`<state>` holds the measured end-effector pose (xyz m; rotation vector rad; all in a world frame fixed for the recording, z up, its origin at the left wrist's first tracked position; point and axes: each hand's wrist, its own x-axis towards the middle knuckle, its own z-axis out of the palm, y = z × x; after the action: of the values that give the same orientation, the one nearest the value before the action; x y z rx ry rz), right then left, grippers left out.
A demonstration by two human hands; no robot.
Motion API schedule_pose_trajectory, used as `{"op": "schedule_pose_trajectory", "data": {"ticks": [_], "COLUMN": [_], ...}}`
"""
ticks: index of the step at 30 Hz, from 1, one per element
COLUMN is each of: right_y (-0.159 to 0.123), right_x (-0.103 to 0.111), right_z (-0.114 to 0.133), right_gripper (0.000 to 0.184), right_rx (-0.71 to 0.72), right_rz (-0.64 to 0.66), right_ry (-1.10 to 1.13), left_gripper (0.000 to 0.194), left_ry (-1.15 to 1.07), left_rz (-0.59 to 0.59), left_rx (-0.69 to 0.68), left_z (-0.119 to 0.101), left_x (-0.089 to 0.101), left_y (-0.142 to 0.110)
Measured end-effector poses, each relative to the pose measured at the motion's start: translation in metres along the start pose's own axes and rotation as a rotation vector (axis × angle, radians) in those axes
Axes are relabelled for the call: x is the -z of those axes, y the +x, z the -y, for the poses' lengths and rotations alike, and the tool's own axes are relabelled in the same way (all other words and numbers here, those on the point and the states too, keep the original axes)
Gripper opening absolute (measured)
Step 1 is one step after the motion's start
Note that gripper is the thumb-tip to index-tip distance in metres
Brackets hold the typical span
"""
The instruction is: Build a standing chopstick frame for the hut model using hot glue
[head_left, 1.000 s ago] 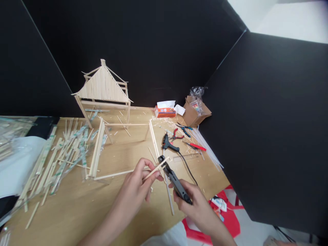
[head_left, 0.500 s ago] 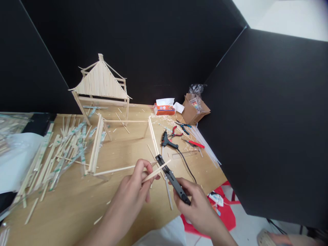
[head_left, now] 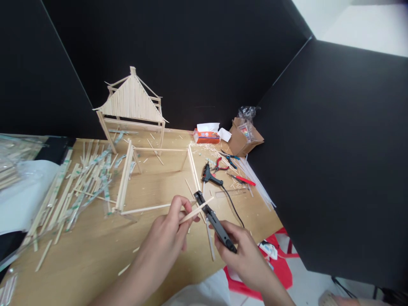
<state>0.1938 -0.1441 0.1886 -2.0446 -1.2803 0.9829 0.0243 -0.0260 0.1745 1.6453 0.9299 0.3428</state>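
Just in front of the open stick frame (head_left: 159, 149) on the wooden counter (head_left: 95, 250), the entry opens with the left hand (head_left: 168, 227), clenched in a pinch around a slim wooden stick (head_left: 194, 213). Next is the right hand (head_left: 239, 248), closed around the grip of a black handheld tool (head_left: 214, 223), its exact kind unclear. The stick runs out from the left hand and crosses the tool's head, apparently touching it, and both hands sit just beside each other. Step in hand, as judged: the stick is being worked at the tool's head, and the moment appears to call for both hands keeping stick and tool steady together. Left of the frame: a loose heap of sticks in torn wrappers (head_left: 83, 178). Behind the frame: a finished stick model house (head_left: 131, 102) with a peaked roof. Right of the frame: a black glue gun (head_left: 208, 176) with its cord, red-handled pliers (head_left: 218, 166), and a red-handled craft knife (head_left: 244, 180). Farther back on the right: a tissue box (head_left: 206, 137) and an open cardboard box (head_left: 240, 140). Black screen boards (head_left: 334, 148) stand around the far side of the counter.
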Motion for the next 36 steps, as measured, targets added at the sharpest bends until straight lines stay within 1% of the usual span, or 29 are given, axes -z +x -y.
{"op": "schedule_pose_trajectory", "data": {"ticks": [9,17,25,36], "right_y": [-0.0024,-0.0022,-0.0023,-0.0039], "right_x": [-0.0005,0.0005,-0.0004,-0.0017], "right_z": [0.0016,0.0016,0.0004,0.0009], "right_gripper": [0.018,0.017,0.017,0.016], "right_rx": [-0.001,-0.003,-0.012,-0.013], "right_rz": [0.001,0.010,0.010,0.013], "right_ry": [0.008,0.017,0.016,0.034], "left_gripper": [0.003,0.003,0.003,0.003], "left_ry": [-0.029,-0.006,-0.011,0.026], "left_rz": [-0.008,-0.013,-0.028,-0.005], "left_rx": [-0.012,-0.023,-0.029,-0.018], "left_z": [-0.0012,-0.0025,0.0005,-0.0001], "left_x": [0.0002,-0.0009,-0.0017,-0.0003], "left_y": [-0.0013,-0.0012,-0.0006,-0.0017]}}
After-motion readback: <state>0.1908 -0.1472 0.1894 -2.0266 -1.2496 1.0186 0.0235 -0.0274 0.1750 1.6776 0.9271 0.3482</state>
